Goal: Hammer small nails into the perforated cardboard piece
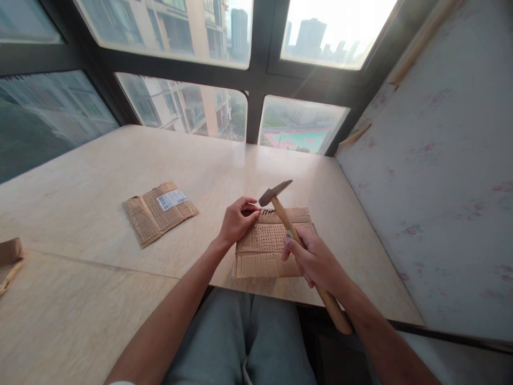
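My right hand (315, 254) is wrapped around the wooden handle of a hammer (282, 214). The hammer's dark metal head is raised just above the far edge of a piece of corrugated cardboard (256, 266). Rows of small holes cover the middle of this cardboard, and a short row of thin dark nails (269, 212) stands along its far edge. At the left end of that row, my left hand (237, 220) pinches a nail (260, 210) between thumb and fingertips, beside the hammer head. Most of that nail is hidden by the fingers.
Another punched cardboard piece (164, 222) with a white label lies to the left on the pale tabletop (100, 283). Part of a cardboard box (10, 259) shows at the left edge. Windows rise behind the table, and a floral-papered wall (436, 203) borders it on the right.
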Demonstrator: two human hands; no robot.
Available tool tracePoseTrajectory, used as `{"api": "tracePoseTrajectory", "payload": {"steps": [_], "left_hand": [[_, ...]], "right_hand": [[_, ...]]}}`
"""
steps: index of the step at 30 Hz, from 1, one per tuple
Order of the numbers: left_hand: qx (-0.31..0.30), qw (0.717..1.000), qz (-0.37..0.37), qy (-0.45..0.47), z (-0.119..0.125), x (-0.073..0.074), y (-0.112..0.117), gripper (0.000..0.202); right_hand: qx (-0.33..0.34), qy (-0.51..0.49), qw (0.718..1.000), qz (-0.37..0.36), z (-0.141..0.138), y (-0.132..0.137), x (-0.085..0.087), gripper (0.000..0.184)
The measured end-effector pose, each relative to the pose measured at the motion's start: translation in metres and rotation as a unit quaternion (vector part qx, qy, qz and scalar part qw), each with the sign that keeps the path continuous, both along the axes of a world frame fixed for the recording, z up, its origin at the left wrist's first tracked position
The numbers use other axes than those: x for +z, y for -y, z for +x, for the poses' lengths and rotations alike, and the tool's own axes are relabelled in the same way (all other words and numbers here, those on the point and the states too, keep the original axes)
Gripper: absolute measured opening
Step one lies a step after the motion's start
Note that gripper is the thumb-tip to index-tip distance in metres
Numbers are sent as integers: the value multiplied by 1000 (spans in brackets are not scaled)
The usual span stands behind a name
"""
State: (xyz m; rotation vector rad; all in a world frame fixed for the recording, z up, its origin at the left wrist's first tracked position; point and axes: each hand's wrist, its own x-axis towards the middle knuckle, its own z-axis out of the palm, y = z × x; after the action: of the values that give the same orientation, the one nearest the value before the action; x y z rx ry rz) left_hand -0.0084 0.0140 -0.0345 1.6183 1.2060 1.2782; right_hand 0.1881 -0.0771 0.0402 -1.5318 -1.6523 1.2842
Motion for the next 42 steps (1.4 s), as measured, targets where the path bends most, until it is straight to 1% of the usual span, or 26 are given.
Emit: {"api": "tracePoseTrajectory", "payload": {"steps": [3, 7, 12, 17, 22, 26, 29, 32, 34, 36, 38, 40, 42], "left_hand": [[2, 1000, 2, -9, -1, -1, 0, 26], [3, 1000, 12, -26, -1, 1, 0, 24], [-9, 998, 24, -55, -1, 6, 1, 24], [-10, 996, 42, -78, 0, 8, 0, 25], [-12, 995, 32, -88, -1, 10, 1, 26], [-9, 996, 27, -90, 0, 12, 1, 27], [-9, 996, 28, -89, 0, 9, 1, 31], [-27, 997, 22, -73, 0, 7, 1, 38], [-35, 997, 27, -68, -3, 9, 1, 42], [-21, 996, 45, -77, -7, 13, 4, 43], [12, 995, 61, -76, -15, 19, 9, 42], [56, 997, 50, -36, -24, 23, 18, 39], [117, 993, 14, 27, -33, 23, 33, 35]], "right_hand": [[8, 7, 1000, -16, -2, -2, -1, 20], [-15, -22, 1000, 11, -1, -2, -1, 24], [15, 49, 999, 6, 3, -2, -1, 20], [1, 29, 999, 37, 2, 0, 0, 21], [16, 73, 997, 11, 1, 0, -2, 20], [-3, 27, 999, 18, 2, 2, -4, 22], [-19, -2, 1000, 24, 4, 5, -4, 25], [-33, -28, 999, 16, 8, 9, -7, 26], [-47, -43, 998, 8, 11, 13, -10, 28], [-64, -58, 996, 0, 14, 20, -12, 30], [-78, -78, 994, -7, 17, 30, -13, 32], [-89, -102, 991, -16, 20, 41, -13, 35], [-103, -119, 987, -23, 21, 54, -14, 38]]}}
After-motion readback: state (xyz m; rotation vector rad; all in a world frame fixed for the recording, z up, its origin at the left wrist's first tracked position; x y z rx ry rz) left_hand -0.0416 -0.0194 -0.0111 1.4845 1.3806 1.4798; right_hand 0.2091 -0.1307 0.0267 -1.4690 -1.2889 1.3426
